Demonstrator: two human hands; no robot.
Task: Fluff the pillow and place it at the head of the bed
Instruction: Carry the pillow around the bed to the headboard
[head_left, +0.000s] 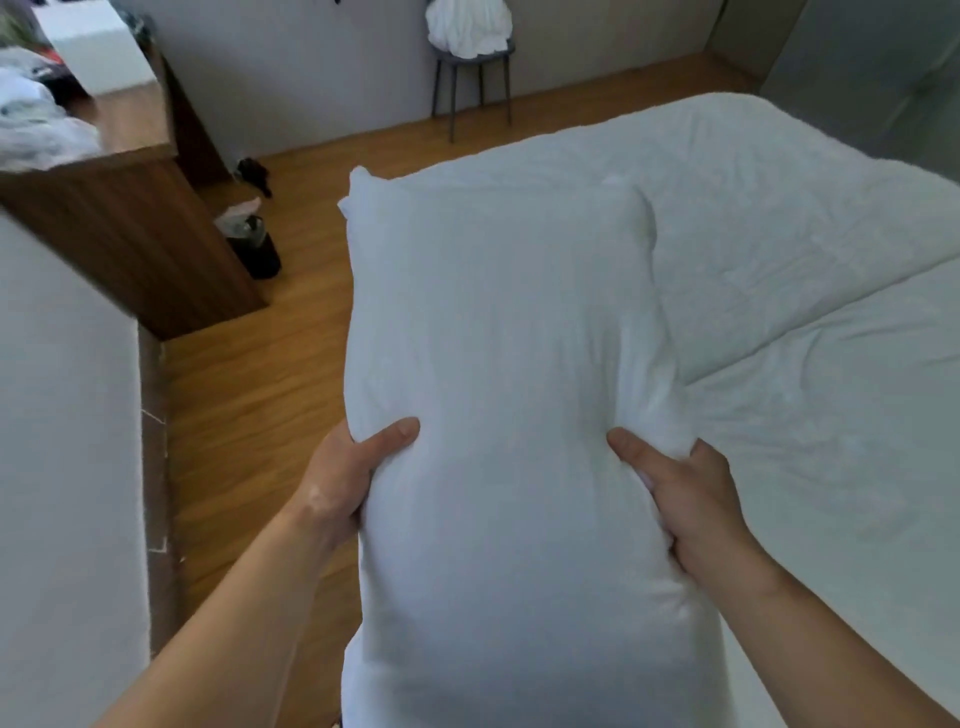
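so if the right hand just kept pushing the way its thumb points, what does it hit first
Its thumb points inward, so the right hand would press straight into the pillow it already grips. Beyond that, probably the left hand on the opposite edge, though depth is unclear.

A wooden desk (130, 228) piled with clothes stands far left; a dark stool (471, 78) holding white laundry (467, 26) stands against the far wall.

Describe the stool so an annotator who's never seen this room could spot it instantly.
Start at the white bed filling the right side, then look past its far edge to the back wall. The stool stands there on the wooden floor, thin dark legs under a small round seat. It alone carries a heap of white cloth; the wooden desk at left is far bulkier.
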